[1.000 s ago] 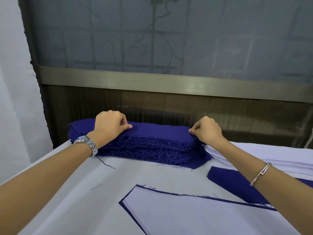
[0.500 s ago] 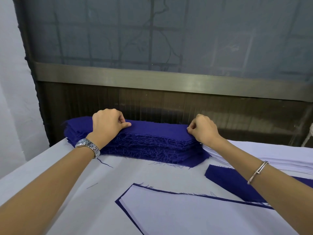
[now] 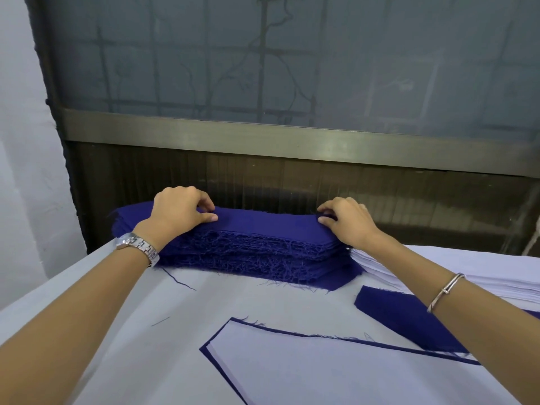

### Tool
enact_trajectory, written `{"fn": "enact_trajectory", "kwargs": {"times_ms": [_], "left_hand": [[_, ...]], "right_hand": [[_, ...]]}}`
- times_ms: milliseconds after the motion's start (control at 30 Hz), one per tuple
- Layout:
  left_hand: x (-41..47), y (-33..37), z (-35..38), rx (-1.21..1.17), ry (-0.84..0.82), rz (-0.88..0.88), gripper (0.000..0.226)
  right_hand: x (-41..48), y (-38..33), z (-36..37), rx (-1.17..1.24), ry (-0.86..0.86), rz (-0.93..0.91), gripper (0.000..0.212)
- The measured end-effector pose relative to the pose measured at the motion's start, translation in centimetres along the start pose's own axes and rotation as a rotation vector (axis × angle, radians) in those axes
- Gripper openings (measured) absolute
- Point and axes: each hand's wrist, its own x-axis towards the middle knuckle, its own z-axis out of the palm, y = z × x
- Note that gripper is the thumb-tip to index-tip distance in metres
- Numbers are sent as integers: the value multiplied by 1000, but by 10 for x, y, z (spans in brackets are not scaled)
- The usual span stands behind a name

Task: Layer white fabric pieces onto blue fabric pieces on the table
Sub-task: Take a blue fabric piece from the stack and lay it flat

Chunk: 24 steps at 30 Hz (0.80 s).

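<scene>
Blue fabric stack (image 3: 251,249): far edge hidden; left hand (image 3: 178,213) and right hand (image 3: 347,222) pinch its top piece (image 3: 263,222) at opposite ends.

A dark wall panel (image 3: 292,182) stands close behind the blue fabric stack (image 3: 257,247), and a white fabric stack (image 3: 496,276) crowds its right side. Open tabletop (image 3: 228,296) lies nearer me.

The back pile (image 3: 263,247) sits at the table's (image 3: 117,317) far edge, before the window (image 3: 292,68). The left hand (image 3: 178,211) pinches its top toward the left, and the right hand (image 3: 347,223) pinches its right end. A side pile (image 3: 496,276) lies to its right, seemingly touching. Before that lies a loose piece (image 3: 394,314). Nearest is a paired piece (image 3: 321,372), one layer on another.
</scene>
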Motion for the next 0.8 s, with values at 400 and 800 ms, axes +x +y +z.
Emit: {"fn": "enact_trajectory", "kwargs": {"times_ms": [400,800], "left_hand": [[1,-12,-8,-51,-167,73,31],[-4,-9,-15,-100,-221,63,36]], "right_hand": [[3,8,-7,103,65,47,11],[0,10,-13,-106,219,-168,14]]}}
